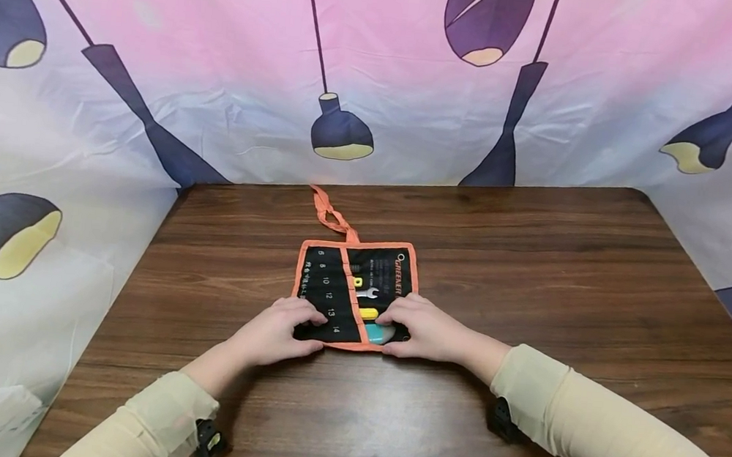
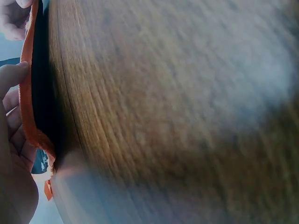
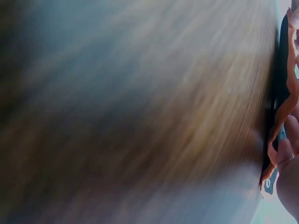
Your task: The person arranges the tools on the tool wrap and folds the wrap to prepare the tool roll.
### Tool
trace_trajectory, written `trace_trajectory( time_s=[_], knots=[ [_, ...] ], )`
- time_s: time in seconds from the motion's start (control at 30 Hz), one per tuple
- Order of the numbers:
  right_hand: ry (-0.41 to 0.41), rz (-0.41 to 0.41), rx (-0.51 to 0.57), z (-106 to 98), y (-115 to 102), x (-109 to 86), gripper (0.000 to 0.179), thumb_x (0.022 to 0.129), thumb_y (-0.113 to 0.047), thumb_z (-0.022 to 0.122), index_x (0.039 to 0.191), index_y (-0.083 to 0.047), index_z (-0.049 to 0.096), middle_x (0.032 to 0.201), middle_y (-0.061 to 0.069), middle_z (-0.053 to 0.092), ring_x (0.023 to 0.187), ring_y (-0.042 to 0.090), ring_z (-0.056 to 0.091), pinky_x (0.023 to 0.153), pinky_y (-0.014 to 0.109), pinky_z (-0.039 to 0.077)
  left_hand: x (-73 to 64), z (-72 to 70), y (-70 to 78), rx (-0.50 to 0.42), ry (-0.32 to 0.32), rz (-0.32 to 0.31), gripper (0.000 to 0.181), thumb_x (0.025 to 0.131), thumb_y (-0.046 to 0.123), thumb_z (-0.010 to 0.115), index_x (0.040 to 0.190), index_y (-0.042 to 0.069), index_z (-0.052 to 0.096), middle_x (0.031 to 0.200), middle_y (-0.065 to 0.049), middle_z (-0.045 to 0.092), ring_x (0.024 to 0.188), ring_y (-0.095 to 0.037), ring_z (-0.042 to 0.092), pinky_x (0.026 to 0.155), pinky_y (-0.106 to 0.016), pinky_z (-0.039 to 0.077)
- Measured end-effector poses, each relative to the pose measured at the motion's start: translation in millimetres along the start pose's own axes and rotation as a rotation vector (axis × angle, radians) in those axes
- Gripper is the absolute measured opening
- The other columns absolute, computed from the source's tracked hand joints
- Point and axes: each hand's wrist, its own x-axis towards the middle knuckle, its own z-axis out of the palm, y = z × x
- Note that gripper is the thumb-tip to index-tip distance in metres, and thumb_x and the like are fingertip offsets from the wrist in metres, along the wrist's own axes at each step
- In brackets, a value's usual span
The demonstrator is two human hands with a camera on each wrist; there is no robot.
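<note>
A black tool roll [image 1: 348, 293] with orange edging lies spread on the wooden table, its left half numbered from 6 to 14. In its pockets sit a silver wrench end [image 1: 368, 293], a yellow piece [image 1: 368, 313] and a teal piece [image 1: 377, 332], partly covered by fingers. My left hand [image 1: 277, 330] grips the roll's near left corner; the left wrist view shows the thumb [image 2: 14, 77] against the orange edge. At the near right corner my right hand [image 1: 425, 330] holds the edge, with bent fingers over the teal piece. The right wrist view shows the orange edge [image 3: 280, 114] wavy.
An orange strap [image 1: 330, 214] runs from the roll's far edge toward the back of the table [image 1: 534, 274]. Behind stands a cloth backdrop [image 1: 405, 92] printed with hanging lamps. Each wrist carries a small black device [image 1: 209, 439].
</note>
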Motion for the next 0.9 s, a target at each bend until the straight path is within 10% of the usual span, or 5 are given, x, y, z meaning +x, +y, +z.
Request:
trace_trajectory(
  time_s=[0.9],
  knots=[
    [0.042,0.058,-0.046,-18,-1,20.0,0.031,0.086,-0.032,0.067,0.109,-0.011,0.070,0.104,-0.003,0.064,0.097,0.014,0.052,0.086,0.033,0.040,10.4,-16.8,-5.2,0.061,0.113,0.003,0.034,0.080,0.033,0.072,0.107,0.011,0.068,0.103,0.001,0.064,0.098,-0.019,0.056,0.086,-0.044,0.040]
  ],
)
